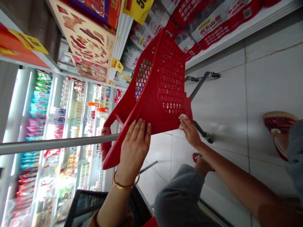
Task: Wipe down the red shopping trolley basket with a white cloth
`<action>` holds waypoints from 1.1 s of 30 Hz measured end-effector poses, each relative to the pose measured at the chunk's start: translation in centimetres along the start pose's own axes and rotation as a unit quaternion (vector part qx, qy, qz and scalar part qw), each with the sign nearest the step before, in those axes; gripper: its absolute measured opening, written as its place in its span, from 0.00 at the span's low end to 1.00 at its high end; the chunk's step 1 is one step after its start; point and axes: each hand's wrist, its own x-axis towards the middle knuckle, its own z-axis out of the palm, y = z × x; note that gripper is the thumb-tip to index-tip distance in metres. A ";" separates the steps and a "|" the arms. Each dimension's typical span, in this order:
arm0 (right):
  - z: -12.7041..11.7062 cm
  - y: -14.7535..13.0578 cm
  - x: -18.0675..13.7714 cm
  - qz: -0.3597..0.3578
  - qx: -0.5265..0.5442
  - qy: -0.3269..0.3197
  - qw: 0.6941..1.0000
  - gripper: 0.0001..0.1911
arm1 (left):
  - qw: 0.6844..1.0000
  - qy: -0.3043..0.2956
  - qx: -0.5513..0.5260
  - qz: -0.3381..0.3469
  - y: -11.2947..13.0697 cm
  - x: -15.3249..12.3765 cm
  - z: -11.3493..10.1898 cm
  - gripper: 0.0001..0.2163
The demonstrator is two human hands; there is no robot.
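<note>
A red plastic shopping basket (161, 91) with perforated walls is held up in the air, tipped on its side. My left hand (134, 148), wearing a gold bracelet, grips the basket's solid lower wall with its fingers pressed together against it. My right hand (190, 130) is closed on a small white cloth (182, 118), held against the basket's bottom corner.
A dark metal cart frame (201, 83) with small wheels stands on the white tiled floor behind the basket. Shelves with red-labelled bottle packs (213, 28) run above. A chilled display (59, 126) with a metal rail (59, 143) is at left. A sandalled foot (279, 132) is at right.
</note>
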 end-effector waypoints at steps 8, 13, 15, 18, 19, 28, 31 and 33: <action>0.3 -4.6 4.4 -0.011 0.042 0.025 0.999 0.32 | 0.999 -0.029 -0.044 0.007 3.5 3.0 2.7 0.17; 0.7 -7.1 6.7 -0.035 0.073 0.036 0.996 0.31 | 0.999 -0.043 -0.025 0.004 4.3 3.9 3.3 0.18; 0.8 -7.2 6.8 -0.033 0.081 0.035 0.996 0.31 | 0.998 -0.054 -0.017 0.003 4.2 4.0 3.4 0.19; 0.8 -6.9 6.7 -0.029 0.091 0.026 0.995 0.31 | 0.998 -0.059 -0.010 -0.003 4.3 4.1 3.8 0.19; 0.9 -6.8 6.7 -0.026 0.091 0.020 0.995 0.31 | 0.998 -0.055 -0.008 -0.005 4.3 4.2 4.0 0.19; 2.5 -4.7 5.6 -0.003 0.059 -0.003 0.998 0.28 | 0.999 -0.004 0.004 0.034 4.1 4.0 5.4 0.17; 2.6 -3.7 4.7 -0.014 0.038 -0.002 0.999 0.28 | 0.999 -0.017 -0.003 0.033 4.0 3.9 5.4 0.18; 2.5 -3.0 4.2 -0.023 0.034 0.005 0.999 0.29 | 0.999 -0.032 -0.020 0.030 4.0 3.9 5.4 0.18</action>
